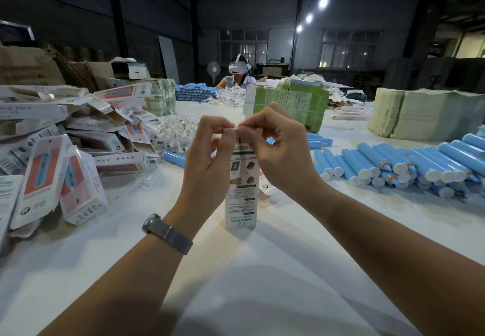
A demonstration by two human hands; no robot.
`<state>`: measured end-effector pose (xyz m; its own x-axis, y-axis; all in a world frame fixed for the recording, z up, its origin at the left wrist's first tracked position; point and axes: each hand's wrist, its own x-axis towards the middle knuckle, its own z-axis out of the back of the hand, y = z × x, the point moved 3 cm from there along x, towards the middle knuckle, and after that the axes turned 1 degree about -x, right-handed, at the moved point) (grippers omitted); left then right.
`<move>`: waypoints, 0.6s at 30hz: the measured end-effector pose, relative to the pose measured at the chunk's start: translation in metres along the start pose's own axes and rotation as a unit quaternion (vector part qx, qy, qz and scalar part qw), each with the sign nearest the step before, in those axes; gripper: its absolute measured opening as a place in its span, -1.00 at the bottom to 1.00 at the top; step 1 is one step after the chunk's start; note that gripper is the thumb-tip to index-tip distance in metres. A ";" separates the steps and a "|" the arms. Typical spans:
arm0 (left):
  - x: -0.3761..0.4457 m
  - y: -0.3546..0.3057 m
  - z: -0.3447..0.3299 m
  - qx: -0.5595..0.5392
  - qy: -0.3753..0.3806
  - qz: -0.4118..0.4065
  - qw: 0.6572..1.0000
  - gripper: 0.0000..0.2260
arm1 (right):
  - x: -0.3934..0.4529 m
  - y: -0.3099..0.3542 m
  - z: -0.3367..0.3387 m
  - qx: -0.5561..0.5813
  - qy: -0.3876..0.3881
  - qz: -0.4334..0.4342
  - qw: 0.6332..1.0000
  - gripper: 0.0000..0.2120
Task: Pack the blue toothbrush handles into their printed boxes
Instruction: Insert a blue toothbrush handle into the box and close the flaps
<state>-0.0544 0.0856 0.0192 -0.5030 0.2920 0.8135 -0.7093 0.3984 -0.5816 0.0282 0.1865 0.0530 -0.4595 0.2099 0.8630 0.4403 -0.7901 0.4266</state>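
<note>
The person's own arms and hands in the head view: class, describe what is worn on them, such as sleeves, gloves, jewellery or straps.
Both forearms are bare to the bottom edge of the frame, with no sleeves in view. The left hand and right hand wear no gloves, and no rings show. The left wrist carries a grey band with a dark, rounded case, like a watch or fitness tracker. The right wrist is bare.
</note>
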 end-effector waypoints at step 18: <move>-0.005 0.002 -0.002 0.040 -0.019 -0.039 0.998 -0.90 | 0.005 0.001 0.000 -0.077 0.024 0.009 0.997 -0.90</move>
<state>-0.0520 0.0870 0.0134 -0.4618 0.2289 0.8569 -0.7838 0.3469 -0.5151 0.0263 0.1875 0.0580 -0.4905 0.1692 0.8549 0.3273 -0.8734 0.3607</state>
